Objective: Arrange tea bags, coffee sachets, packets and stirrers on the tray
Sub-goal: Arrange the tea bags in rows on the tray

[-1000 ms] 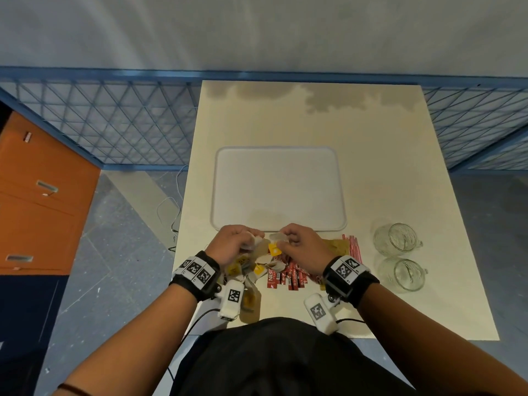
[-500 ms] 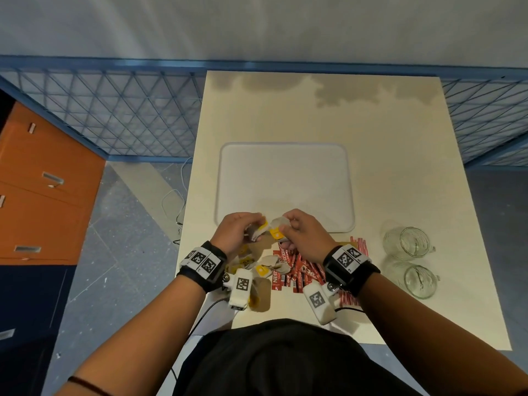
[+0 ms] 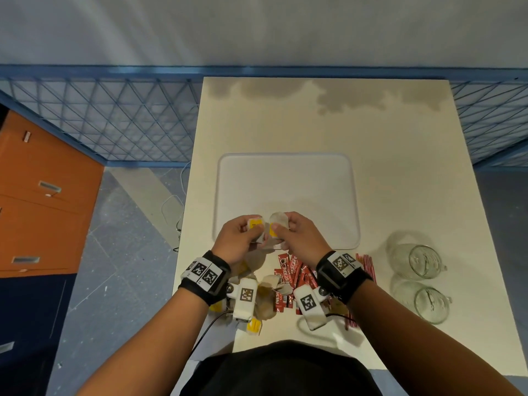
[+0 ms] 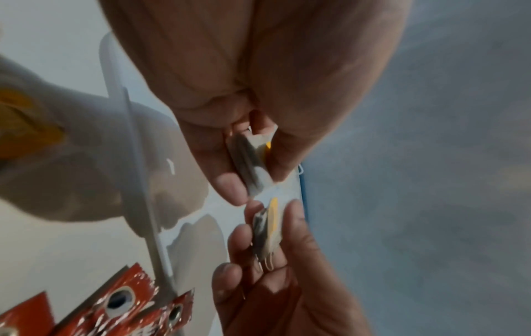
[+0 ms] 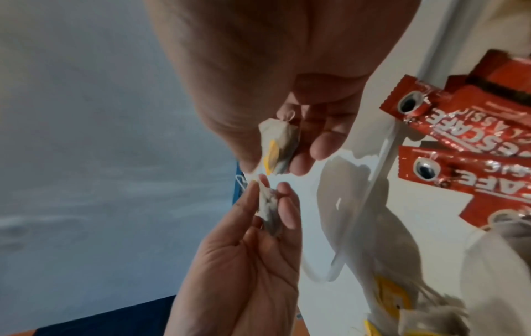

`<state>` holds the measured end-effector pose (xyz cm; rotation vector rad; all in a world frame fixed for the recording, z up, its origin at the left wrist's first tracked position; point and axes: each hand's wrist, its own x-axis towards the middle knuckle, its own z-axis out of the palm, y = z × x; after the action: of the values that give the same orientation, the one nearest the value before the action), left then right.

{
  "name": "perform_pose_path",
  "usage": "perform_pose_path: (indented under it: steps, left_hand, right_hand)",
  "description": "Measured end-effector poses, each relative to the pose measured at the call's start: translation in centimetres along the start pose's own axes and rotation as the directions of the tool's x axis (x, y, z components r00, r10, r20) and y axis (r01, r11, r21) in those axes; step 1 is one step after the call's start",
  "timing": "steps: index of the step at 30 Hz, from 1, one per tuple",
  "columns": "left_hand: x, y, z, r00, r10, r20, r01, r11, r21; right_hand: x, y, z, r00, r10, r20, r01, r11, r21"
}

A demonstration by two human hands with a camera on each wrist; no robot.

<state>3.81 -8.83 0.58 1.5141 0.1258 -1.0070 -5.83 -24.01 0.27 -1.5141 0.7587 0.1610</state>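
Note:
My left hand (image 3: 251, 234) pinches a tea bag (image 3: 255, 224) with a yellow tag, and my right hand (image 3: 281, 231) pinches another tea bag (image 3: 277, 220). They are held close together just above the near edge of the white tray (image 3: 285, 184), whose surface is bare. In the left wrist view, thumb and fingers squeeze the tea bag (image 4: 250, 159); the right wrist view shows the same grip on the other tea bag (image 5: 278, 145). Red coffee sachets (image 3: 291, 267), more tea bags (image 3: 268, 287) and red stirrers (image 3: 364, 261) lie heaped on the table under my wrists.
Two glass mugs (image 3: 423, 261) (image 3: 431, 301) stand at the right of the cream table (image 3: 400, 167). A blue mesh fence (image 3: 114, 121) runs behind and to the left. An orange cabinet (image 3: 43, 195) stands at the far left on the floor.
Both hands have risen from the heap and moved forward to the tray's near edge, each carrying a tea bag. The two bags have come slightly apart.

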Motion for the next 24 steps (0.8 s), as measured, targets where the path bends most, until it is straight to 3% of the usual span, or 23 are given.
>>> perform_pose_path:
  steps: [4, 10, 15, 19, 24]
  left_hand:
    - [1.3, 0.6, -0.7, 0.998, 0.027, -0.063, -0.024, 0.998, 0.055]
    - [3.3, 2.0, -2.2, 0.980, 0.159, -0.118, -0.118, 0.946, 0.301]
    - [6.0, 3.7, -3.8, 0.981, 0.185, -0.051, -0.134, 0.853, 0.504]
    - [8.8, 6.0, -4.8, 0.965, 0.260, -0.034, -0.184, 0.761, 0.622]
    - [13.2, 8.5, -6.3, 0.933, 0.322, -0.162, -0.116, 0.693, 0.711]
  right_hand:
    - [1.5, -0.1, 0.1, 1.000, -0.014, 0.021, 0.016, 0.997, -0.071]
    - [3.7, -1.7, 0.1, 0.999, -0.014, 0.046, 0.018, 0.996, -0.091]
    - [7.1, -2.5, 0.5, 0.994, -0.090, 0.055, 0.102, 0.959, -0.265]
    - [10.1, -3.6, 1.0, 0.995, -0.096, 0.042, 0.104, 0.948, -0.300]
    - [13.7, -5.4, 1.6, 0.994, -0.105, 0.002, 0.101, 0.947, -0.305]
